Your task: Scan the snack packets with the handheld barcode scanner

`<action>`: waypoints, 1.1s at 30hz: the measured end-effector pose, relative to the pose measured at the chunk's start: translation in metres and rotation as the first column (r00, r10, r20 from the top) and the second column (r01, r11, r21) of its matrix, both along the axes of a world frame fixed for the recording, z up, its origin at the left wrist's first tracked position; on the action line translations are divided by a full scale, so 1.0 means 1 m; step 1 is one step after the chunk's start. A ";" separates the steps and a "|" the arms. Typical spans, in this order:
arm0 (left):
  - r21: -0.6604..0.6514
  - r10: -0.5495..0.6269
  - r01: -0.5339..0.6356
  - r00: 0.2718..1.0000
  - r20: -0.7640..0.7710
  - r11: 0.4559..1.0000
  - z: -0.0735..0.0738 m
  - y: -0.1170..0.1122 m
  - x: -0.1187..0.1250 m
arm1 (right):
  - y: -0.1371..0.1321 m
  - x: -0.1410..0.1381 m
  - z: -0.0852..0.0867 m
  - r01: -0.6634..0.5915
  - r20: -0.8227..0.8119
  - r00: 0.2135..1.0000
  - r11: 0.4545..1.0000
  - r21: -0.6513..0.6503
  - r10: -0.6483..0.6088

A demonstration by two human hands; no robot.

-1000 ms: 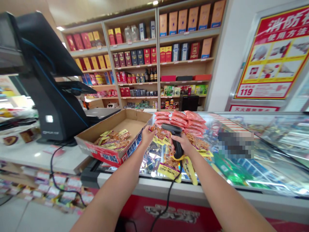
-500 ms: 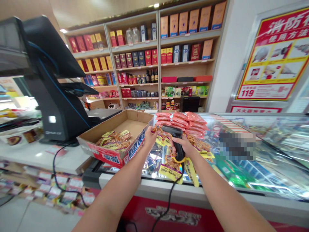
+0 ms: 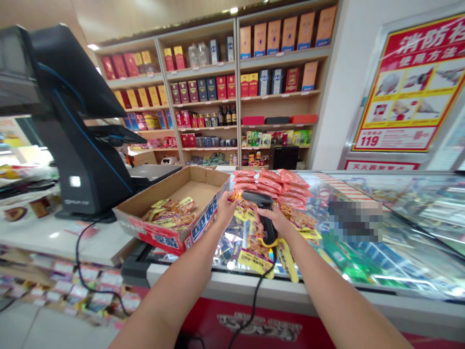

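My right hand [image 3: 278,219] is wrapped round the grip of a black barcode scanner [image 3: 262,212] with a yellow base and a black cable hanging over the counter's front. Its head points left at a yellow snack packet [image 3: 240,209] that my left hand [image 3: 225,208] pinches above the glass counter. More yellow snack packets [image 3: 256,249] lie spread on the glass under both hands. A stack of red snack packets [image 3: 272,182] lies just beyond them.
An open cardboard box [image 3: 189,232] holding several yellow packets sits to the left, overlapping the glass display counter [image 3: 399,242]. A black register terminal [image 3: 76,126] stands at far left with a cable. Shelves of boxed goods [image 3: 225,87] fill the back wall. A red poster [image 3: 410,82] hangs at right.
Both hands have stayed nearly in place over the packets. The scanner head has tipped slightly lower toward the packet in my left hand.
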State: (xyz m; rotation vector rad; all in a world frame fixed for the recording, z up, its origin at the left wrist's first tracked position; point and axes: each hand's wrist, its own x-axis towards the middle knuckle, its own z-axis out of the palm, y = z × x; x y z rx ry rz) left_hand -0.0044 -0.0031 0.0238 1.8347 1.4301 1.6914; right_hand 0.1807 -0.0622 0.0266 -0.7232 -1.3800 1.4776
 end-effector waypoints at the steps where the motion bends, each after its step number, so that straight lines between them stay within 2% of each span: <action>1: -0.003 -0.001 0.001 1.000 0.000 1.000 0.000 0.000 0.000 | 0.000 0.000 0.000 0.005 -0.002 1.000 1.000 0.000 -0.005; 7: -0.040 0.014 -0.015 1.000 -0.021 0.999 0.001 -0.004 0.003 | 0.001 -0.001 -0.003 0.030 -0.010 1.000 0.999 0.014 -0.030; 10: -0.034 0.081 -0.082 0.996 -0.044 0.996 0.011 -0.012 0.003 | 0.000 -0.002 0.002 0.036 0.002 0.999 0.999 0.014 -0.036; 12: -0.011 0.134 -0.134 0.990 -0.034 0.991 0.026 -0.019 0.000 | -0.001 -0.006 0.012 0.035 0.017 0.999 0.999 0.022 -0.036; 16: 0.059 0.229 -0.228 0.973 -0.014 0.972 0.068 -0.040 -0.019 | -0.007 -0.029 0.043 -0.001 0.025 1.000 0.995 0.096 -0.001; 19: 0.105 0.318 -0.312 0.947 -0.041 0.944 0.095 -0.057 -0.048 | -0.010 -0.061 0.062 -0.072 -0.001 0.997 0.987 0.144 0.073; 22: 0.134 0.417 -0.406 0.907 -0.066 0.904 0.110 -0.069 -0.086 | -0.011 -0.097 0.069 -0.135 -0.020 0.990 0.981 0.141 0.139; 25: 0.150 0.496 -0.482 0.866 -0.073 0.863 0.112 -0.072 -0.126 | -0.012 -0.131 0.067 -0.180 -0.031 0.982 0.978 0.106 0.184; 28: 0.184 0.551 -0.531 0.830 -0.080 0.827 0.106 -0.069 -0.157 | -0.013 -0.155 0.062 -0.221 -0.031 0.974 0.973 0.071 0.224; 30: 0.235 0.567 -0.537 0.820 -0.081 0.810 0.102 -0.069 -0.166 | -0.015 -0.163 0.058 -0.239 -0.030 0.970 0.969 0.056 0.241; 33: 0.340 0.529 -0.474 0.844 -0.088 0.812 0.098 -0.072 -0.158 | -0.017 -0.161 0.054 -0.237 -0.039 0.970 0.971 0.031 0.238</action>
